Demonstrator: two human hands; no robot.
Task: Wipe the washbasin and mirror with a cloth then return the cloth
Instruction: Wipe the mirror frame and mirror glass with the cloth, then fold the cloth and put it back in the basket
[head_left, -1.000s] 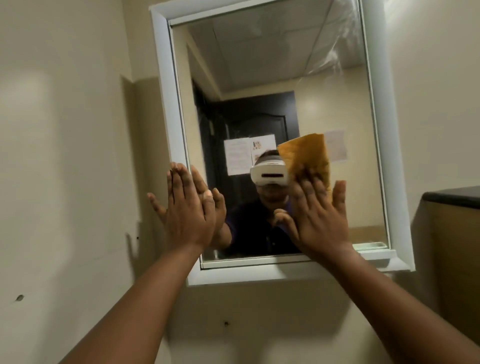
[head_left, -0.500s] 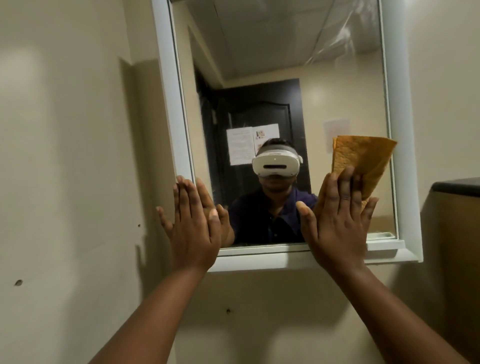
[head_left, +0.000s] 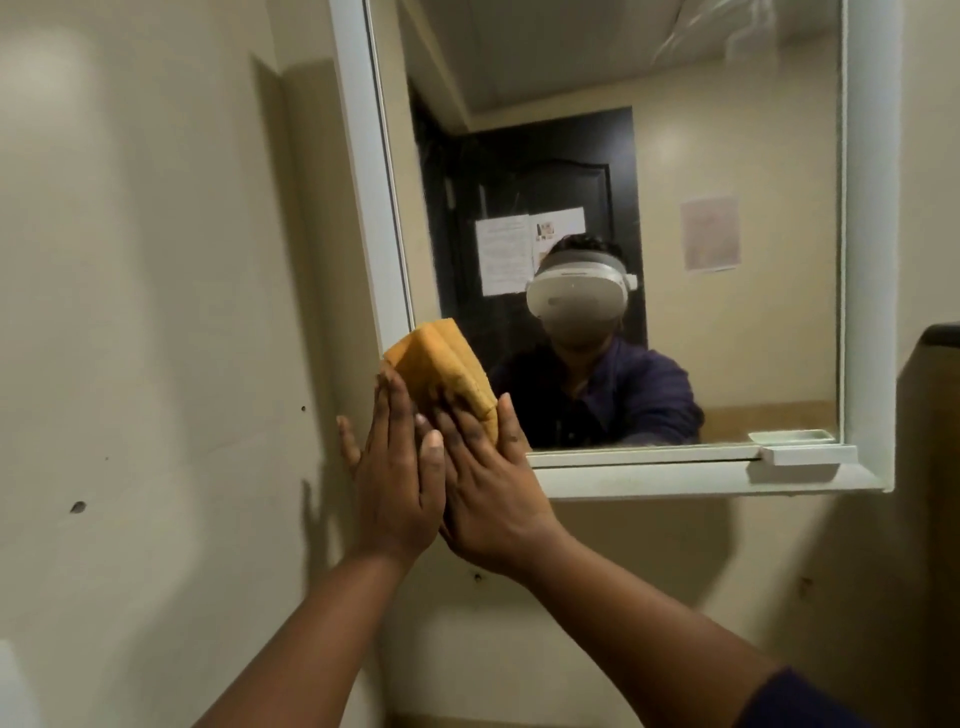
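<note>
Cloth (head_left: 447, 371) now sits at the mirror (head_left: 675, 156) glass's lower left, swept across from the right edge; right hand (head_left: 488, 488) presses it flat-palmed, left hand (head_left: 397, 486) open, overlapping. Mirror-wiping continues.

Right hand (head_left: 488, 499) presses orange cloth (head_left: 447, 369) against mirror (head_left: 727, 130) corner, overlapping flat left hand (head_left: 397, 483).
</note>
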